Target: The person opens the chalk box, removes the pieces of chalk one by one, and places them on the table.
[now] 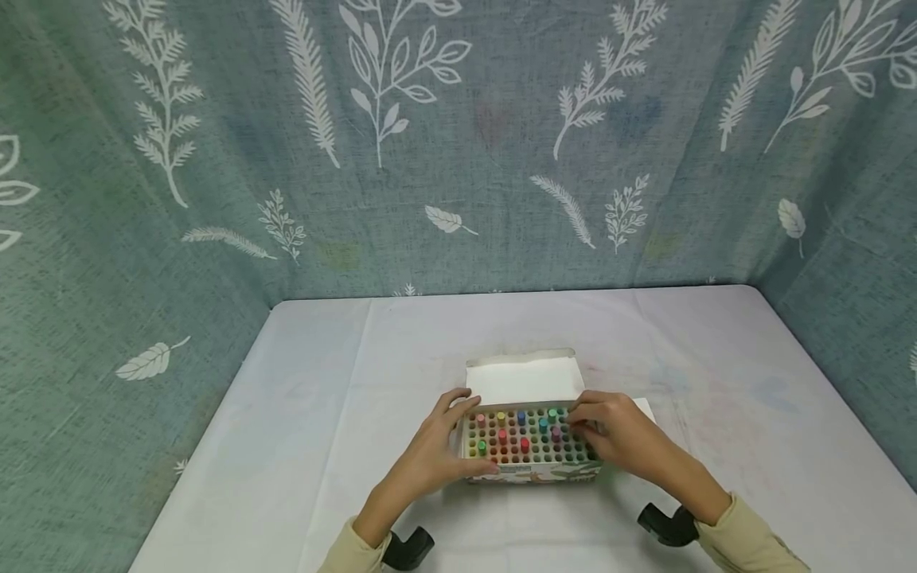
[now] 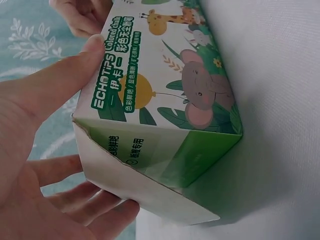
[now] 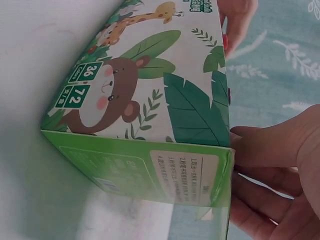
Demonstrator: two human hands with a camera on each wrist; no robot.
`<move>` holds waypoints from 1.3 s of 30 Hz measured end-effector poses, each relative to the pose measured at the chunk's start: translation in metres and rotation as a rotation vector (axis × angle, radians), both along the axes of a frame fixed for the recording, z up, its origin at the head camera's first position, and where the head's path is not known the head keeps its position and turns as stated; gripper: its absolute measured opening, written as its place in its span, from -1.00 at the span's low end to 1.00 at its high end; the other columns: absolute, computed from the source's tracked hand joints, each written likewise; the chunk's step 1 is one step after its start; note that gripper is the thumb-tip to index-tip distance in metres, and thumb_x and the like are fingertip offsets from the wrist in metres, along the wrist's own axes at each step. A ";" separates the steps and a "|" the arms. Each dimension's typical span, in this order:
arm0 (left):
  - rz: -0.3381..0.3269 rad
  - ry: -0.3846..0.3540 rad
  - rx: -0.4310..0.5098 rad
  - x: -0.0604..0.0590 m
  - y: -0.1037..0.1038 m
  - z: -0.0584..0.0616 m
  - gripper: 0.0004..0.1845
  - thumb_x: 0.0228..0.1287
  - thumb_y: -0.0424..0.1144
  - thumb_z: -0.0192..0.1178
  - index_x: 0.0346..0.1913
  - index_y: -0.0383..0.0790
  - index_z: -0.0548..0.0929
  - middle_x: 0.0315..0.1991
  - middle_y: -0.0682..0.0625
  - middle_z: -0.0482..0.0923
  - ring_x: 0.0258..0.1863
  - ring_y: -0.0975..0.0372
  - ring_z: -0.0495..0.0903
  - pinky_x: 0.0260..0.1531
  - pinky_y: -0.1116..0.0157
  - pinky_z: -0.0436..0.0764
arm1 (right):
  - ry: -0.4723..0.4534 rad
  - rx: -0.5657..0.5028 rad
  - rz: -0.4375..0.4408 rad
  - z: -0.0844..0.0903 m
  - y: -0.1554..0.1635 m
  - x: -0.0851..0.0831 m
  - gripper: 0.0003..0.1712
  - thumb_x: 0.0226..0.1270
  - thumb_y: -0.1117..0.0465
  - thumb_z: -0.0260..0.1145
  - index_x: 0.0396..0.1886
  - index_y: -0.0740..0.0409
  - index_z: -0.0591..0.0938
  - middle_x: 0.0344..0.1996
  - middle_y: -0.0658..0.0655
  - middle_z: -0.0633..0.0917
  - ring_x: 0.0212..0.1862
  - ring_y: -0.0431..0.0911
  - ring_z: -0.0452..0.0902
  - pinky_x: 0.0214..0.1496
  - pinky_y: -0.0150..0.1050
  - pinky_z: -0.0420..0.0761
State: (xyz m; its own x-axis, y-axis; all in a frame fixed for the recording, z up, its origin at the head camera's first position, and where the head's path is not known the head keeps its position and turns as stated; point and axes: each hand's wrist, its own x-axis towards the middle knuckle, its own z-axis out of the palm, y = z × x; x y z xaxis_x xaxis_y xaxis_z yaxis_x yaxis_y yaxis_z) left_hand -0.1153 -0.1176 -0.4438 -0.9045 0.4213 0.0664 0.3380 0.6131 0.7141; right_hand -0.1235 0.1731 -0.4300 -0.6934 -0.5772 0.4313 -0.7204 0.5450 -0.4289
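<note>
A printed cardboard chalk box (image 1: 533,473) sits on the table with its lid (image 1: 526,380) folded back. Its holed top holds several short coloured chalk sticks, among them a red chalk (image 1: 524,444) and a blue one; many holes look vacant. My left hand (image 1: 435,452) grips the left end, the thumb (image 2: 75,70) along the front upper edge and the fingers behind the side flap (image 2: 145,187). Over the right-hand holes, my right hand (image 1: 616,430) has its fingertips bent down close together. Whether they pinch a chalk is hidden, also in the right wrist view.
A white cloth (image 1: 315,414) covers the table. Patterned green-blue curtains (image 1: 444,159) hang behind it and at both sides. A white flap (image 1: 643,408) sticks out past the box's right end, behind my right hand. Black wrist mounts (image 1: 408,549) sit under both forearms.
</note>
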 end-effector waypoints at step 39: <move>-0.001 -0.011 -0.014 0.000 -0.001 0.003 0.02 -0.19 0.15 0.50 0.36 -0.22 0.34 0.38 -0.12 0.12 0.28 -0.10 0.26 0.08 -0.15 0.45 | 0.030 -0.102 0.013 0.032 0.014 -0.010 -0.65 -0.08 0.64 0.39 -0.40 0.13 0.67 -0.34 -0.02 0.60 -0.39 -0.25 0.51 -0.45 -0.45 0.59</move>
